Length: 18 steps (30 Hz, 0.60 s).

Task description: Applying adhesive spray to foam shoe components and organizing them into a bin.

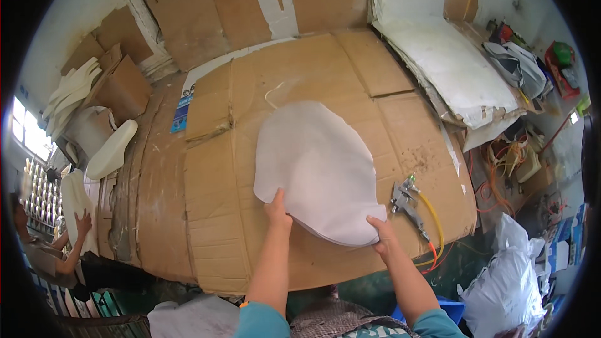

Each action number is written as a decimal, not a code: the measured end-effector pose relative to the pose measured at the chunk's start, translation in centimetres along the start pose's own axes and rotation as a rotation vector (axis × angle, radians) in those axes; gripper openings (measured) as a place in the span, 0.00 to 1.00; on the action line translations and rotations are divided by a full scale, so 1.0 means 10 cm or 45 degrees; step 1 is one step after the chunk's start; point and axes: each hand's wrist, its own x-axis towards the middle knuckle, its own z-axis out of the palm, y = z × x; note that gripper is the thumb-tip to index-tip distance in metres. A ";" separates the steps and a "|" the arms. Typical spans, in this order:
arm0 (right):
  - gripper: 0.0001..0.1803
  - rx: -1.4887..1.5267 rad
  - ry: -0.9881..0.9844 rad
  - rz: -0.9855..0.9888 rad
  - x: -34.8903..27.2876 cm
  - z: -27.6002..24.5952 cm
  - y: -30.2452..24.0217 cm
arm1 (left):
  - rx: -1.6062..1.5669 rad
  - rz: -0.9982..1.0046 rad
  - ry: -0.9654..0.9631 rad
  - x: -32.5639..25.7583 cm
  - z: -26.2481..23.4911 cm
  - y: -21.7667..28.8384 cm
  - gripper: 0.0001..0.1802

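Observation:
A rounded sheet of light grey fabric or leather-like material [319, 163] lies over the cardboard-covered table in front of me, its near edge curled up. My left hand [277, 208] pinches that edge on the left, thumb on top. At the near right corner my right hand [382, 233] grips the same sheet, its thumb on the upper face. Just right of the sheet rests a metal spray gun [408, 206] with a yellow hose and an orange-red fitting; neither hand touches it.
Flattened cardboard [213, 225] covers the table. A stack of white sheets [444, 69] sits at the back right. Cream foam pieces [113, 150] lie at the left, where a co-worker's hand [82, 224] holds one. White plastic bags [507, 281] stand at the lower right.

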 end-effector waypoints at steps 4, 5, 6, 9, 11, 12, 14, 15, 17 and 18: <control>0.28 -0.087 -0.127 -0.204 -0.49 0.59 -0.42 | -0.150 -0.313 -0.038 0.21 -0.13 0.37 0.20; 0.27 -0.100 -0.160 -0.299 -0.68 0.72 -0.56 | -0.152 -0.318 -0.050 0.13 -0.05 0.44 0.20; 0.27 -0.104 -0.148 -0.325 -0.89 0.79 -0.73 | -0.166 -0.316 -0.103 -0.09 0.14 0.52 0.20; 0.26 -0.085 -0.161 -0.455 -1.51 0.90 -1.15 | -0.195 -0.303 -0.333 -0.62 0.45 0.82 0.19; 0.26 -0.110 -0.167 -0.659 -1.71 0.98 -1.35 | -0.215 -0.274 -0.514 -0.79 0.65 0.97 0.17; 0.26 -0.109 -0.160 -0.674 -1.68 0.97 -1.47 | -0.200 -0.288 -0.490 -0.84 0.82 1.00 0.16; 0.25 -0.188 -0.130 -0.643 -1.49 1.02 -1.68 | -0.187 -0.302 -0.466 -0.67 1.09 0.99 0.11; 0.21 -0.144 -0.119 -0.649 -1.40 1.20 -1.74 | -0.259 -0.386 -0.477 -0.36 1.13 0.97 0.11; 0.18 -0.090 -0.091 -0.677 -1.11 1.37 -1.94 | -0.353 -0.441 -0.502 0.09 1.38 0.90 0.11; 0.18 -0.110 -0.137 -0.670 -0.99 1.43 -2.05 | -0.374 -0.386 -0.498 0.19 1.54 0.96 0.11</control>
